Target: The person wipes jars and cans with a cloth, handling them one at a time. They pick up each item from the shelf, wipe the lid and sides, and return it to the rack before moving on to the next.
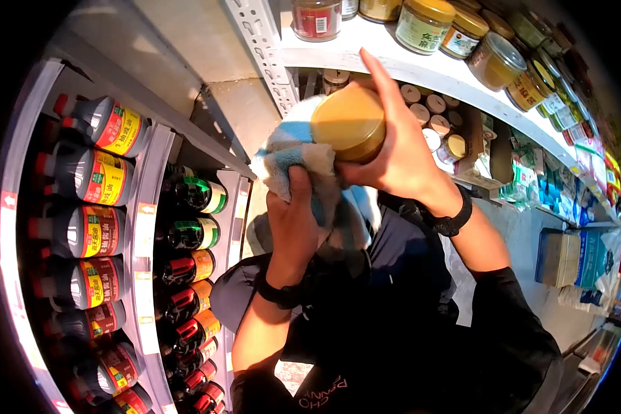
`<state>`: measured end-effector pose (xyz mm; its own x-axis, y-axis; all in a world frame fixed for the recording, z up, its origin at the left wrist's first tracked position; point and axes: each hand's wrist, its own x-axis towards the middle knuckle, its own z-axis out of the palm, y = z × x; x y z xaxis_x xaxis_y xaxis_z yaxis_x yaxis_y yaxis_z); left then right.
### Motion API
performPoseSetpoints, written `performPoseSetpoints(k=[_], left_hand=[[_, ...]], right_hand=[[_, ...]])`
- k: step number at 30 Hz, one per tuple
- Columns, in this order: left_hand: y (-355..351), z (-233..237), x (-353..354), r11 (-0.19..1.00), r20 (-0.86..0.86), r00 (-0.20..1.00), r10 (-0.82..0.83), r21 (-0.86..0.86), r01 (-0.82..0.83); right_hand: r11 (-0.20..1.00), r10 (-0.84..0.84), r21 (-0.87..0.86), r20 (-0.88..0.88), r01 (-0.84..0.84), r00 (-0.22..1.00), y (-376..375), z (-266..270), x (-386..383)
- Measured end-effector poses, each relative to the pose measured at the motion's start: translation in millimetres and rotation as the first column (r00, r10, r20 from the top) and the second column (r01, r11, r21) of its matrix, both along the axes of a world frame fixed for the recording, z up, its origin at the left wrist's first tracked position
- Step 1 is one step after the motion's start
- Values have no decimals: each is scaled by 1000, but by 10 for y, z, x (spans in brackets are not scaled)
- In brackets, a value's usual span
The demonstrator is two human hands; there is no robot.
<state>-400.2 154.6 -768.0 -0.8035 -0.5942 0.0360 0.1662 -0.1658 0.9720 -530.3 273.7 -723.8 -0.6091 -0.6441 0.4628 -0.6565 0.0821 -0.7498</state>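
The jar (348, 123) with the gold lid is off the shelf (393, 62) and held in the air just below it. The cloth (290, 152) presses on its side, so the wiping seems half done, and the jar is not yet back. The right hand (400, 159) is raised, its fingers closed around the jar. The left hand (293, 221) is lifted beside it, fingers gripping the cloth tight.
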Motion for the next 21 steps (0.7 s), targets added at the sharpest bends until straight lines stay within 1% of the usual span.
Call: performPoseSetpoints(k=[1, 2, 3, 4, 5, 6, 7, 9, 10, 11, 12, 13, 14, 15, 17, 18, 19, 20, 21], left_hand=[[8, -49, 4, 999, -174, 984, -28, -41, 21], [-19, -93, 13, 983, -182, 977, -114, -160, 85], [-23, -88, 25, 983, -188, 976, -115, -161, 85], [-34, -66, 21, 957, -42, 992, -119, -270, 103], [-52, -46, -23, 919, 96, 990, -102, -373, 131], [-78, 41, -62, 979, 80, 982, -168, -103, 176], [-128, 78, -69, 979, 55, 984, -168, -111, 173], [-250, 90, -122, 957, 245, 926, -287, 23, 291], [-263, 202, -115, 925, 362, 876, -319, -82, 370], [-233, 134, -160, 921, 349, 879, -325, -94, 378], [-147, -36, -170, 925, 219, 944, -247, -236, 297], [-73, -150, -168, 913, 73, 981, -178, -360, 192], [-45, -240, -164, 825, 59, 987, -147, -543, 156], [-37, -222, -188, 829, 52, 988, -143, -540, 148], [-20, -173, -191, 914, -115, 968, -223, -371, 166], [-50, -141, -136, 954, -25, 958, -287, -102, 283], [-104, -121, -140, 954, -33, 957, -287, -100, 283], [-161, -100, -185, 975, -4, 975, -221, -19, 221], [-181, -77, -207, 986, 37, 987, -156, 64, 154]], right_hand=[[1000, -6, -2, -2, 6, 1000, 11, -85, 2], [996, 90, 23, -35, -89, 995, 6, -229, -1], [982, 186, 51, -65, -183, 980, 1, -291, 9], [967, 255, 71, -150, -246, 955, 12, -226, 139], [967, 253, 56, -86, -248, 964, 18, -353, 164], [948, 305, 166, -215, -273, 928, 25, -288, 184], [918, 366, 282, -337, -278, 867, 33, -199, 205], [856, 406, 431, -220, -285, 887, 32, -105, 221], [859, 402, 425, -217, -284, 890, 48, -65, 230], [865, 391, 424, -235, -268, 890, 30, -81, 154], [910, 320, 355, -267, -216, 909, 12, -107, 65], [946, 246, 282, -294, -162, 924, -5, -76, 20], [958, 210, 239, -200, -160, 957, 33, 16, -2], [959, 223, 229, -245, -167, 943, 39, 35, -32], [944, 246, 281, -251, -172, 936, 17, 123, -27], [943, 246, 286, -257, -170, 935, 11, 172, -7], [914, 328, 326, -251, -240, 911, 8, 222, 19], [879, 407, 369, -249, -302, 879, 3, 265, 14], [876, 436, 375, -346, -304, 831, -2, 269, 12]])
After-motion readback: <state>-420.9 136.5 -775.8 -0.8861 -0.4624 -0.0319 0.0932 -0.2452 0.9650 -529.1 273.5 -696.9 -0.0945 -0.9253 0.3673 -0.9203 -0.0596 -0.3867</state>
